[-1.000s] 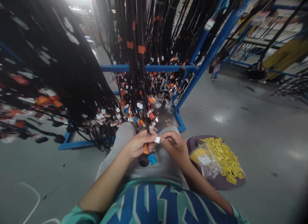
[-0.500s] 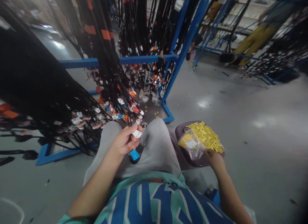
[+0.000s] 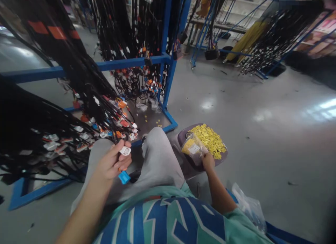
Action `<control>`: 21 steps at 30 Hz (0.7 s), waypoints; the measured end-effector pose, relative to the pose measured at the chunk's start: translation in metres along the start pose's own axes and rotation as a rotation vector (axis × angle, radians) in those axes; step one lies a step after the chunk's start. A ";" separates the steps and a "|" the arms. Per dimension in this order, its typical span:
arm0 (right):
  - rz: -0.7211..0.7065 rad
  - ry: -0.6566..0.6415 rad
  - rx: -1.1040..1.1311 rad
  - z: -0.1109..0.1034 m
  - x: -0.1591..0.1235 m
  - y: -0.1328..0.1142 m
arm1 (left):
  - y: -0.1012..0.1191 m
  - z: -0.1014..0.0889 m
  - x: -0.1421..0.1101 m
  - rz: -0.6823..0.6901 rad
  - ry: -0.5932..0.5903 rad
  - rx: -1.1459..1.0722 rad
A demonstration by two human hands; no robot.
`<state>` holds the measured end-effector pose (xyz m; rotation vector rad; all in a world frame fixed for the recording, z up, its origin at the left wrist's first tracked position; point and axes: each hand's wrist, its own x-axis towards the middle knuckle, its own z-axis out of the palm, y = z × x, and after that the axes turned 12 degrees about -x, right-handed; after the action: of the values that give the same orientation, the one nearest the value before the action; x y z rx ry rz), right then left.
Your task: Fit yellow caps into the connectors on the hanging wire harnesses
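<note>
My left hand (image 3: 112, 162) is closed around a white connector (image 3: 125, 151), its open face turned up, at the end of a dark wire bundle. A blue connector (image 3: 124, 177) hangs below those fingers, with a bit of orange beside it. On the right, my right hand (image 3: 208, 162) is closed at the near end of a clear plastic bag (image 3: 194, 149) with a white label and yellow pieces inside; its fingertips are partly hidden. The bag lies on a dark purple stool-like surface (image 3: 181, 137), against a heap of loose small yellow plastic pieces (image 3: 210, 137).
A blue metal frame (image 3: 169, 83) carries thick hanging wire harnesses (image 3: 86, 79) with many white, orange and red connectors. Another clear bag (image 3: 248, 205) is at the lower right. Farther back stand another blue rack (image 3: 202, 30) and a person in yellow trousers (image 3: 244, 41).
My right hand has left the white connector and moved right to the bag by the yellow pieces. My left hand keeps the connector, now tilted face up. The view has swung right.
</note>
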<state>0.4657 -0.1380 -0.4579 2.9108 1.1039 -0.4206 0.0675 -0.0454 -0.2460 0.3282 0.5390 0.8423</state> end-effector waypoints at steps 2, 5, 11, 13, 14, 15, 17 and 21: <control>0.034 -0.001 0.005 0.003 0.001 -0.001 | 0.000 0.000 0.001 0.005 0.008 0.000; 0.063 0.007 0.028 0.005 0.002 -0.001 | -0.001 0.001 0.002 0.012 0.006 -0.005; 0.049 0.057 0.152 0.004 0.001 0.005 | -0.002 0.000 0.003 0.006 0.003 -0.004; 0.044 0.084 0.213 0.003 0.001 0.007 | -0.003 -0.001 0.003 0.013 0.011 -0.009; 0.049 0.099 0.247 0.003 0.001 0.009 | -0.003 -0.001 0.003 0.017 0.017 -0.013; 0.059 0.114 0.283 0.003 0.001 0.010 | -0.004 0.000 0.003 0.018 0.023 -0.015; 0.097 0.141 0.363 0.004 0.001 0.012 | -0.004 0.001 0.003 0.007 0.029 -0.017; 0.223 0.164 0.546 0.006 -0.002 0.016 | -0.006 0.003 0.003 -0.005 0.017 -0.019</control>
<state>0.4732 -0.1513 -0.4646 3.5512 0.7520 -0.5608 0.0745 -0.0471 -0.2471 0.3023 0.5468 0.8454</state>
